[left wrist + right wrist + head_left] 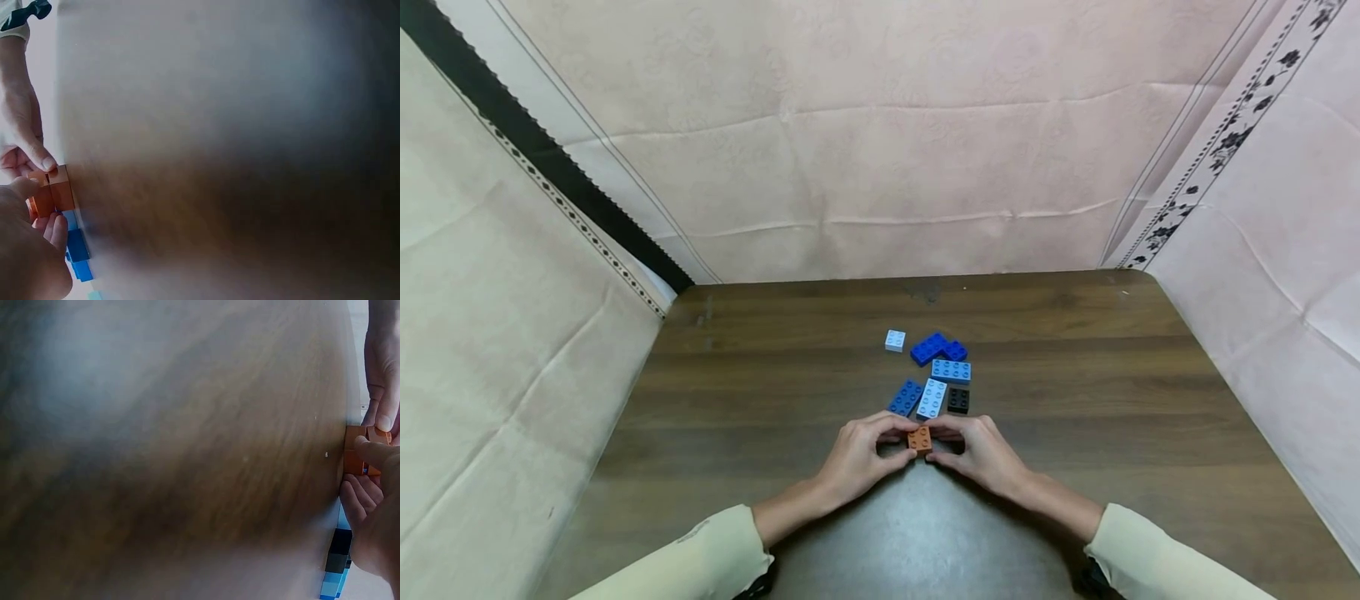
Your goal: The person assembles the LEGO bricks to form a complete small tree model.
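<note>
Two orange bricks (60,195) sit one on top of the other on the table, with a thin seam between them in both wrist views. The upper orange brick (919,439) shows its studs in the head view. From the left, my left hand (868,454) pinches the orange bricks between thumb and fingers. On the opposite side my right hand (981,457) grips them the same way. Just beyond the fingertips lie a light blue brick (932,398), a darker blue brick (906,397) and a black brick (958,400).
Farther back are a medium blue brick (951,371), a long dark blue brick (928,348), a short dark blue brick (955,351) and a small pale blue brick (895,340). The wooden table (775,358) is bordered by pale cloth (865,167) at the back and sides.
</note>
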Tool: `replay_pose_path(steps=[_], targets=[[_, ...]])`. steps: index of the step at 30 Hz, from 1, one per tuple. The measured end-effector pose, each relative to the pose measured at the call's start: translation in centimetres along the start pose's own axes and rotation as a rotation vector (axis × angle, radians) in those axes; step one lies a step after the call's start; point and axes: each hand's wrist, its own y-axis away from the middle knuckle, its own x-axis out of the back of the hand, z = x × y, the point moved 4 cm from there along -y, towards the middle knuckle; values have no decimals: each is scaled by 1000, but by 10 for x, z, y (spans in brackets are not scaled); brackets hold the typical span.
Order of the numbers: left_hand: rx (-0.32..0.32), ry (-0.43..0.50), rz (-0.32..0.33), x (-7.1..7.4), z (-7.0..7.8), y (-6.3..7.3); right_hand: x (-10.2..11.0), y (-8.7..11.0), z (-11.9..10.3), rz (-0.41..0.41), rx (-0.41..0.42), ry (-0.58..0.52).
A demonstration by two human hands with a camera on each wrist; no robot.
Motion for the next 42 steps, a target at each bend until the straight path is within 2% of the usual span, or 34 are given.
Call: replay_pose_path(steps=[3,9,14,22,33,42], targets=[[-4,-4,-1,0,0,-1,0,0,0,-8,-15,-15],[19,-3,-12,1,1,-1,2,-1,-4,7,-68,-127],[19,-13,-23,1,2,-3,2,-2,-8,41,-36,-103],[24,-19,-44,2,3,-7,3,-6,-5,2,-47,-169],[76,27,-78,3,1,-11,5,-8,-3,-11,-76,-222],[155,100,-131,2,-8,-12,3,-7,-6,-29,-123,-176]])
